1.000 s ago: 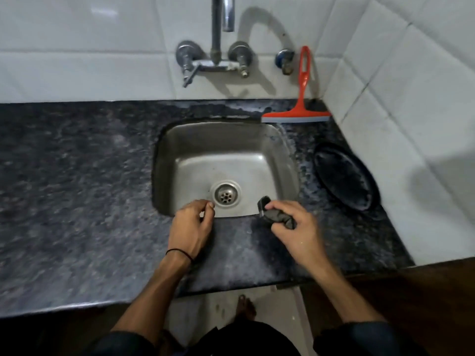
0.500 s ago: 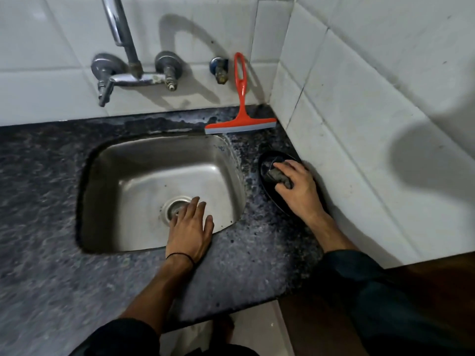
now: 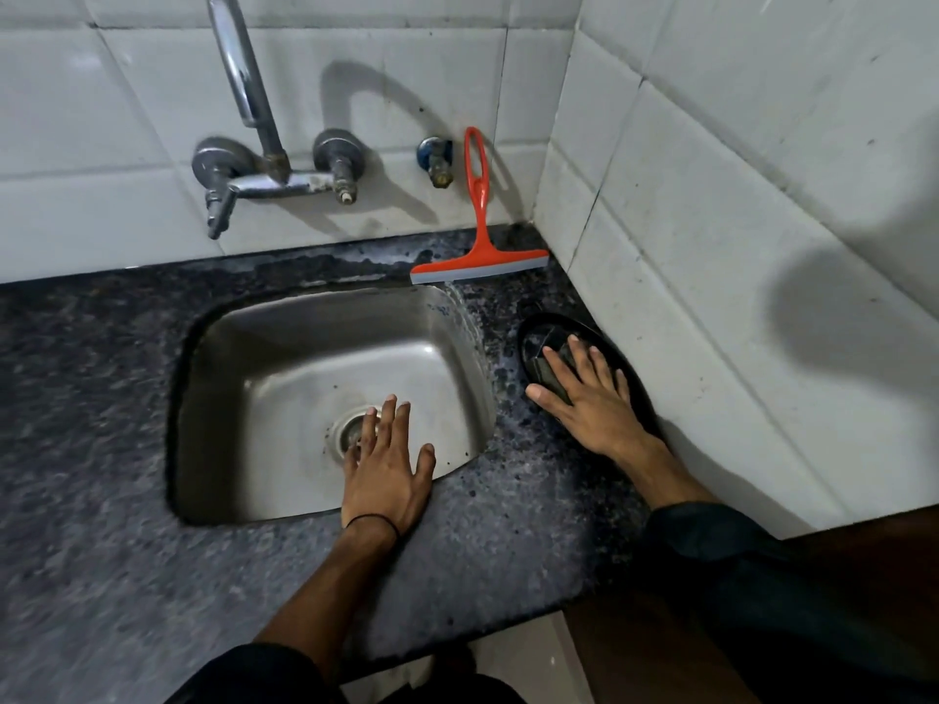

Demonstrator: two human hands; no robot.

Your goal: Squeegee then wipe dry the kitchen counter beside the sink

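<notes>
While the squeegee (image 3: 477, 215) leans unused at 1 o'clock, the squeegee step looks not yet begun.
Head view: right hand (image 3: 592, 398), fingers spread, presses a dark pad (image 3: 551, 365) into the black dish (image 3: 635, 378) at 2 o'clock; left hand (image 3: 386, 470) flat, empty, at the sink (image 3: 284, 348) rim. Next: reach for the handle.

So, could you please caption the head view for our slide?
Right hand presses a dark cloth onto a black tray; red squeegee leans unused beside the sink.

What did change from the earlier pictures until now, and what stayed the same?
The right hand carried the dark cloth from the sink's front edge to the black dish and now presses it flat. The left hand opened over the sink. The orange squeegee stayed against the wall.
</notes>
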